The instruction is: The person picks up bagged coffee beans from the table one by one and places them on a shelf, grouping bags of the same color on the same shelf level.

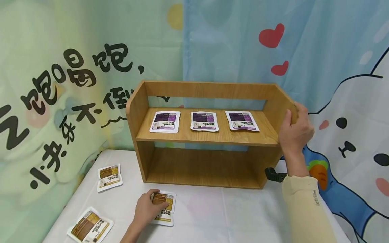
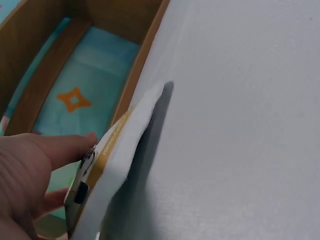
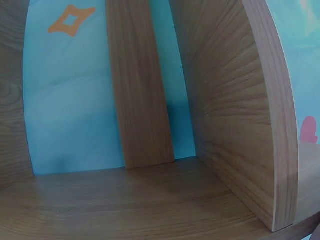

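Observation:
My left hand (image 1: 146, 210) holds a flat white packet with a brown-and-gold label (image 1: 166, 216) by its edges, in front of the shelf's lower left. In the left wrist view that packet (image 2: 117, 160) stands tilted, thumb along its labelled face, casting a shadow on the white tabletop. At the far right, my right hand (image 1: 297, 131) grips the side panel of a two-tier wooden shelf (image 1: 209, 89), thumb on the panel's inner side. Three purple-labelled packets (image 1: 205, 122) lie in a row on the upper tier; the lower tier is bare wood. The right wrist view shows the shelf's inside but no fingers.
Two more brown-and-gold packets lie on the table's left side, one farther back (image 1: 109, 177) and one nearer (image 1: 90, 226). A printed curtain (image 1: 225, 44) hangs close behind the shelf. A black wrist mount (image 1: 275, 174) sticks out beside the shelf's lower right side.

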Available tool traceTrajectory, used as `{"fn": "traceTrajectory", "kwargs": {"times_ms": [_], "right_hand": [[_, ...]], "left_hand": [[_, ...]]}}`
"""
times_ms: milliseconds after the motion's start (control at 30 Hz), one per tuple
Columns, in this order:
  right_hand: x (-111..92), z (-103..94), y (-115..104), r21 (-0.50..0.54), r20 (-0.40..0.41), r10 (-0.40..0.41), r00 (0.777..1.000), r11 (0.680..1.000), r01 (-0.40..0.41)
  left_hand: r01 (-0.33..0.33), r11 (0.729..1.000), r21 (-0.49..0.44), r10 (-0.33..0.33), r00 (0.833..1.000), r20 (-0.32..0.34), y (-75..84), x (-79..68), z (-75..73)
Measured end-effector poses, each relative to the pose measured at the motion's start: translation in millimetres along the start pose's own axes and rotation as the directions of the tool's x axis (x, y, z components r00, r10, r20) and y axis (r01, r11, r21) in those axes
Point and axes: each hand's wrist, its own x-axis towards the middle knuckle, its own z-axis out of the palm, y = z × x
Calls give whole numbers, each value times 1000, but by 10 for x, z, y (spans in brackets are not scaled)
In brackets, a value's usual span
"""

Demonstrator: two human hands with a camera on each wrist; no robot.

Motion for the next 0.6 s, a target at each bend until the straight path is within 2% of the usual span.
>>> {"fn": "traceTrajectory", "kwargs": {"times_ms": [233,600], "right_hand": [[24,6,20,0,-22,-5,1000,1000,5],[11,-1,-19,4,-13,-3,1000,1000,3]], "left_hand": [[-42,987,-155,40,999,-15,28,31,-5],[-4,950,-312,5,1000,1,144,391,-79]]}}
